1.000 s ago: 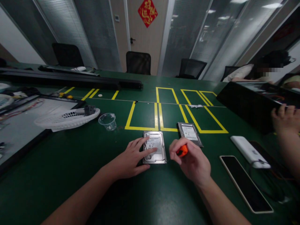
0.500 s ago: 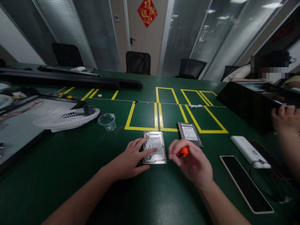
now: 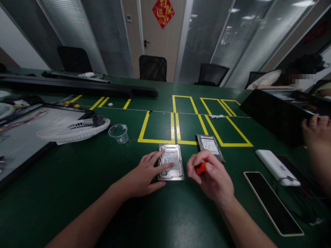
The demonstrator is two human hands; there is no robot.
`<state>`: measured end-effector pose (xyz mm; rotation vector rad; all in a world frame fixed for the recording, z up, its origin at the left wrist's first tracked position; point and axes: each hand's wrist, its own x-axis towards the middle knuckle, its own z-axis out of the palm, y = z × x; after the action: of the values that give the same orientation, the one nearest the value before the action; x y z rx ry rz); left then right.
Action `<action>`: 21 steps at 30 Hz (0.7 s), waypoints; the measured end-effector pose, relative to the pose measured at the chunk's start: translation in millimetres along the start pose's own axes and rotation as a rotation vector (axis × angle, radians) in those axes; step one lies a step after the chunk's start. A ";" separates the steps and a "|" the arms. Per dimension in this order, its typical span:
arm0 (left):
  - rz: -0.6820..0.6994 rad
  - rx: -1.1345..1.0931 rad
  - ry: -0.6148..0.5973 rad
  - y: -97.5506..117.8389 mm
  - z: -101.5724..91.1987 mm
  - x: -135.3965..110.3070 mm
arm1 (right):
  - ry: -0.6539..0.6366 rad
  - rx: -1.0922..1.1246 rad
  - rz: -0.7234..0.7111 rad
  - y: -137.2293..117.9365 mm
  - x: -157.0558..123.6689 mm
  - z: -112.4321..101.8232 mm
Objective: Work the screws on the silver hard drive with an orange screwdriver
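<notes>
A silver hard drive (image 3: 176,156) lies flat on the green table, label side up. My left hand (image 3: 148,174) rests on its left part with the fingers spread, two of them lying over the label and the thumb by the lower left corner. To the right of this drive, my right hand (image 3: 212,179) is raised and curled around a short orange-and-black screwdriver handle (image 3: 200,168). No shaft of that tool shows; the fingers hide most of it. Just behind my right hand lies a second hard drive (image 3: 210,146), darker at its edges, also label up.
A clear plastic cup (image 3: 119,133) and a white basket (image 3: 74,130) stand left. Yellow tape outlines (image 3: 156,141) mark the table beyond the drives. To the right lie a phone (image 3: 272,203) and a white power bank (image 3: 278,168), near another person's hand (image 3: 317,129) at a black case (image 3: 274,117).
My right hand has turned slightly, and the orange handle has tilted a little within its fingers. The left hand and both drives stay in place. The view has shifted slightly.
</notes>
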<state>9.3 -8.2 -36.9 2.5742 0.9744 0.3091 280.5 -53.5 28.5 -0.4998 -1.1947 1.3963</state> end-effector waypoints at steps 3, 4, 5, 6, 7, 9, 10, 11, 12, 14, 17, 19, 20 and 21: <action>0.006 0.003 0.001 0.1 -0.2 0.1 | -0.010 -0.029 0.001 -2.6 1.2 0.1; 0.007 0.003 0.002 0.1 -0.1 0.2 | -0.014 -0.034 -0.002 -2.6 1.7 -0.3; 0.007 0.005 0.003 0.1 0.0 0.2 | -0.016 -0.039 -0.010 -2.2 2.0 -1.0; 0.005 0.007 0.002 0.1 0.1 0.1 | -0.016 -0.044 -0.023 -1.2 2.2 -1.9; 0.002 0.010 -0.001 0.2 0.2 0.1 | -0.016 -0.054 -0.036 0.1 2.3 -2.9; -0.005 0.014 -0.010 0.3 0.1 -0.1 | -0.017 -0.072 -0.055 3.0 1.6 -4.6; -0.005 0.014 -0.013 0.3 0.0 -0.1 | -0.022 -0.071 -0.054 4.2 1.1 -5.2; -0.003 0.014 -0.015 0.3 -0.1 -0.2 | -0.028 -0.062 -0.046 5.0 0.5 -5.4; -0.001 0.013 -0.015 0.2 -0.2 -0.2 | -0.033 -0.049 -0.033 5.3 -0.1 -5.2; 0.002 0.013 -0.011 0.0 -0.3 -0.1 | -0.035 -0.019 -0.006 4.2 -0.8 -3.6; -0.004 0.017 -0.011 -0.1 -0.1 -0.1 | -0.014 -0.023 0.009 -0.6 -0.3 0.2; -0.008 0.016 -0.013 0.1 -0.1 -0.2 | -0.004 -0.046 0.008 -3.6 0.6 1.6; -0.008 0.013 -0.014 0.2 -0.1 -0.2 | -0.003 -0.056 0.006 -4.5 1.0 1.6; -0.008 0.010 -0.014 0.4 -0.2 -0.3 | -0.005 -0.063 0.005 -4.8 1.3 1.1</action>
<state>9.3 -8.6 -36.6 2.5779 0.9833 0.2838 281.5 -53.6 33.5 -0.5438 -1.2458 1.3680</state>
